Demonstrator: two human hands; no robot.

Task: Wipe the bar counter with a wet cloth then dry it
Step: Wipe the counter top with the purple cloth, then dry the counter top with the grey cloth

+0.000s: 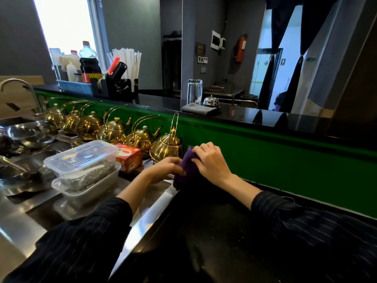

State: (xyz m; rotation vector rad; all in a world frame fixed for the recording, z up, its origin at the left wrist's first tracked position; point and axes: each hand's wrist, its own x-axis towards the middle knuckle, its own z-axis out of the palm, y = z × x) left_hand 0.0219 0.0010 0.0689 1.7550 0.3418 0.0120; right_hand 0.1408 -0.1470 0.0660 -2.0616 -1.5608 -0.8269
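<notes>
Our left hand (166, 167) pinches the purple cloth (188, 164) just right of the nearest gold kettle (167, 147). Our right hand (212, 160) grips the cloth's top from the other side, holding it over the black tabletop (214, 231).

Black counter (214, 231) under purple cloth (188, 166)

Dim interior, mixed light. Window (65, 23) top left blown out white. Glare streaks on steel worktop (151, 217), highlights on brass teapots (166, 147). Black counter (234, 242) near-featureless shadow. Wide-angle bending at edges. Overall soft, slight compression blur.
</notes>
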